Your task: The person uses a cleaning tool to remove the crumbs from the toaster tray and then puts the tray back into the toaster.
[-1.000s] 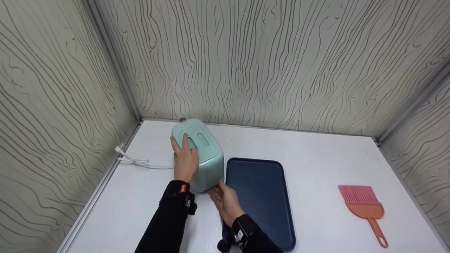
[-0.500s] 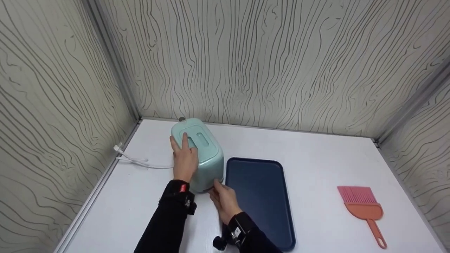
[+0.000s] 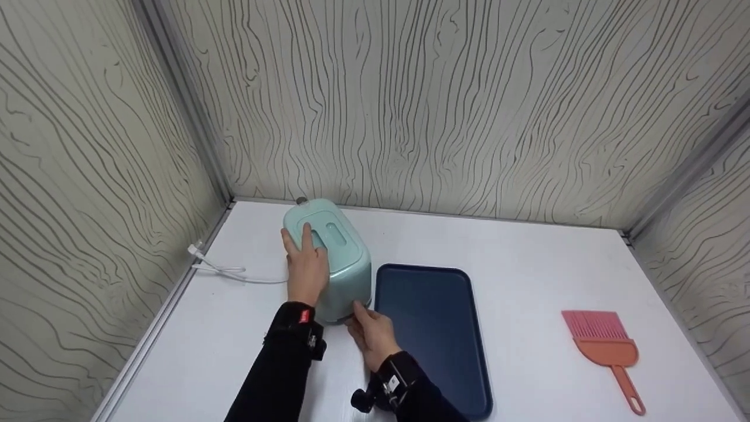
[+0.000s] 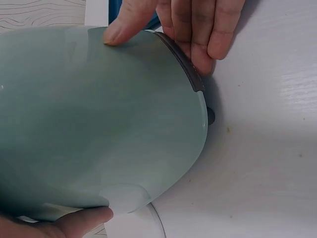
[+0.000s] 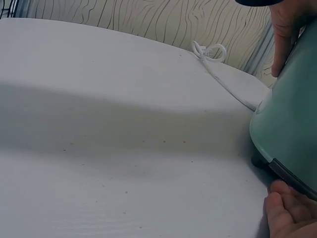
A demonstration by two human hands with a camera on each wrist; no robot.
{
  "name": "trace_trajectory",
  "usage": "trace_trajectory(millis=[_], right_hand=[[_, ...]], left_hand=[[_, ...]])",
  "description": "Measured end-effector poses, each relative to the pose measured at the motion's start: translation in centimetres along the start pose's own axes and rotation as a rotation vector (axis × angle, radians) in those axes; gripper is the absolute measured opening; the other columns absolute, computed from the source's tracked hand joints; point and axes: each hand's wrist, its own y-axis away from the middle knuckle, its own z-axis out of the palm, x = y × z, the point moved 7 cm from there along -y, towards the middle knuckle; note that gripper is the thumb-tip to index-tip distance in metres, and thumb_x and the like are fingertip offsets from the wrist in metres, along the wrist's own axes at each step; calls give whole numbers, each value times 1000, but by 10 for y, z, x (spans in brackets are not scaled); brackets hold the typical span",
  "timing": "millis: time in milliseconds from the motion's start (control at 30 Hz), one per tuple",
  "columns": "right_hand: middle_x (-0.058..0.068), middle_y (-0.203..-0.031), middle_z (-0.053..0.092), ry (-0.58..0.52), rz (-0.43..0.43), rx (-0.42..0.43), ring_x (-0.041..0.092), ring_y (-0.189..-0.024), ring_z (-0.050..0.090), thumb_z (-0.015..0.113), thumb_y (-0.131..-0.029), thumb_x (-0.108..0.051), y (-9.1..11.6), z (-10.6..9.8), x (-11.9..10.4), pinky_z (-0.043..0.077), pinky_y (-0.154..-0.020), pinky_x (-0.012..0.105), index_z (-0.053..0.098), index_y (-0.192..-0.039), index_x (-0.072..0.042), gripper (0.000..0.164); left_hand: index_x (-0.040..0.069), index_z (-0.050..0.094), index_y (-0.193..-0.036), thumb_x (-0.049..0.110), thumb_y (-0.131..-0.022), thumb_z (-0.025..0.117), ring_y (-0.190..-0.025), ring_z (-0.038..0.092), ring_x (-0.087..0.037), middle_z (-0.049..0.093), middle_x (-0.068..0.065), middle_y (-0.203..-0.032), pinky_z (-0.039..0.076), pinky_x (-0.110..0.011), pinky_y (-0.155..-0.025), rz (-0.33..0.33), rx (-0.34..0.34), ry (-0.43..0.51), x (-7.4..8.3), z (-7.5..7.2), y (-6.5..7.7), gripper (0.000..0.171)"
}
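Observation:
A mint-green toaster (image 3: 337,290) with a lid (image 3: 345,252) over its top stands at the left of the white table. My left hand (image 3: 307,272) holds it from above, fingers spread over the lid and down the left side. At its near end, my right hand (image 3: 375,337) grips the bottom edge. The left wrist view shows that thumb (image 4: 131,22) on the end wall and the fingers under a dark strip (image 4: 183,62) along the base. A small dark foot (image 5: 257,161) shows below the body. My right fingers' undersides are partly hidden.
A dark blue tray (image 3: 430,328) lies close to the toaster's right. Farther right are a pink-bristled brush and orange dustpan-shaped handle (image 3: 609,351). A white cord (image 3: 246,278) runs left to its plug. Several small specks (image 5: 184,142) dot the table. Patterned walls enclose the back and sides.
My right thumb has shifted slightly left along the toaster's bottom edge, and the right wrist has moved a little left with it. The left hand and toaster have stayed nearly still.

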Motion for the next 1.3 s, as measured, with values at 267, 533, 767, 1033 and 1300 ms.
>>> trace_trajectory(millis=[267,533,767,1033,1300], right_hand=[[11,-87,73,62,30,73,17,-82,72,69,-99,-24,4,-3,1,58,-91,35,59,-125,14,47],[9,-84,72,79,4,93,13,-75,71,66,-100,-17,3,-1,1,60,-82,30,58,-120,15,39],[10,-84,71,136,-14,78,13,-73,71,57,-104,-11,2,-2,-3,61,-78,29,53,-121,16,32],[10,-75,70,155,-22,68,12,-65,69,50,-104,-2,2,0,-5,60,-66,27,53,-113,19,23],[12,-73,70,181,-12,86,12,-61,69,50,-104,-1,3,2,-4,59,-60,26,56,-109,19,22]], left_hand=[[14,19,-164,22,-104,36,-134,42,-50,-11,-24,-168,51,-54,-87,-8,-11,-20,-2,-3,-1,63],[16,18,-165,23,-104,35,-136,42,-46,-13,-21,-168,51,-54,-89,-20,-15,-20,-4,-4,-2,64],[15,22,-164,23,-105,36,-133,45,-48,-9,-24,-168,52,-52,-82,0,20,-17,-2,-4,-1,61],[17,21,-164,23,-105,37,-131,47,-44,-9,-22,-169,51,-51,-82,-18,3,-28,-1,-2,-1,61],[18,22,-164,23,-105,37,-131,47,-46,-8,-21,-169,50,-46,-71,-17,4,-41,-2,-3,0,61]])
